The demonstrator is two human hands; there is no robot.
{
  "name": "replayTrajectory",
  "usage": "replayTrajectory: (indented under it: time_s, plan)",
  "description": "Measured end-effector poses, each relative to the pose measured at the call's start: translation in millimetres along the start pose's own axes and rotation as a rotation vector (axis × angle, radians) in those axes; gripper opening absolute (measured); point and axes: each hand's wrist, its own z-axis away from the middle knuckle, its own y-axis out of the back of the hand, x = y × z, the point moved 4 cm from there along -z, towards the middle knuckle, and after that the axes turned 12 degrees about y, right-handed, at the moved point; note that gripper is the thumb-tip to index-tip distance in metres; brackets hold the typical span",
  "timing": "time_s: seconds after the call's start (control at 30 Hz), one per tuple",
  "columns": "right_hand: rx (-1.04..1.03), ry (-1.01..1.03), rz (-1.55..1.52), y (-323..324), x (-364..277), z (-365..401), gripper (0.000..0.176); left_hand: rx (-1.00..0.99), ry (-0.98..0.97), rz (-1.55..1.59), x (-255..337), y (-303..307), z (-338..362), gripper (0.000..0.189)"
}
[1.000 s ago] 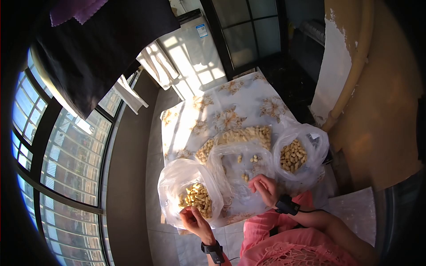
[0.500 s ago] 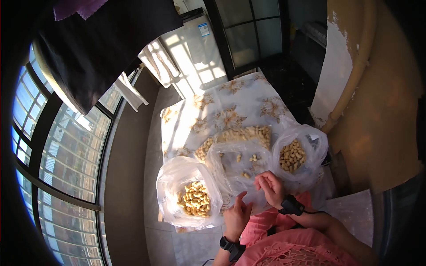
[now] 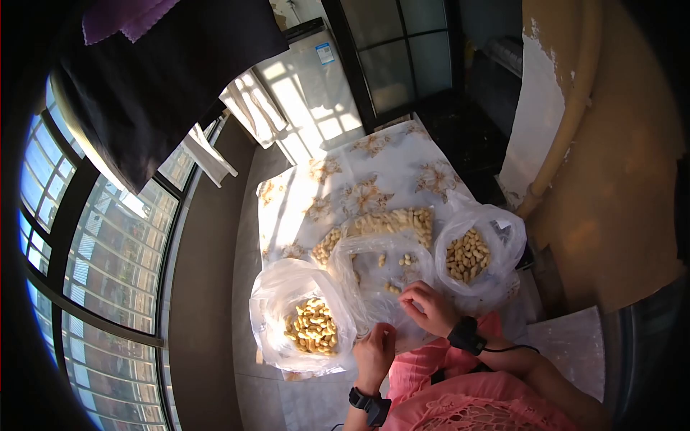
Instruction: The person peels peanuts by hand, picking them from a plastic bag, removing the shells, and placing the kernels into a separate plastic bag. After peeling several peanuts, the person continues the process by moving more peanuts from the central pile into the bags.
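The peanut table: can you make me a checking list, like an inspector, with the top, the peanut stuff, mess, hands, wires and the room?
Surface: flowered tablecloth, sunlit on its left side.
Peanut things: left bag and right bag, both open, with peanuts inside; more lie behind the middle plastic.
Clutter: a few separate peanuts at the middle plastic; in or on it, cannot tell.
Hands: left hand and right hand have curled fingers; anything held is unclear.
Cables: black cable at the right wristband.
Surroundings: barred window left, dark cloth hanging, pipe right.
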Motion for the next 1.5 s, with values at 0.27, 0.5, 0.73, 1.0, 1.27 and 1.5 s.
replayTrajectory:
  time_s: [0.27,0.5,0.73,1.0,1.27,1.5]
  plan:
    - [-0.012,-0.018,-0.036,-1.5,5.4,2.9,0.015,-0.121,-0.024,-0.010,4.2,7.4,5.7,0.007]
    - [0.020,-0.032,-0.014,4.4,-1.2,-4.9,0.022,-0.063,0.002,0.112,44.3,8.3,-27.2,0.010]
    - [0.004,0.033,0.250,-7.9,20.8,-35.9,0.044,0.122,-0.073,-0.029,47.9,-9.1,-78.1,0.015]
    - [-0.028,0.009,0.376,-16.8,49.5,-33.7,0.043,0.118,0.069,-0.113,39.9,-22.3,-107.6,0.023]
    - [-0.030,0.016,0.336,-10.6,52.4,-30.0,0.023,0.139,0.087,-0.272,15.7,-57.4,-143.4,0.027]
    - [0.020,0.005,0.281,-5.4,45.6,-30.4,0.015,0.197,0.081,-0.007,22.3,-41.4,-126.9,0.019]
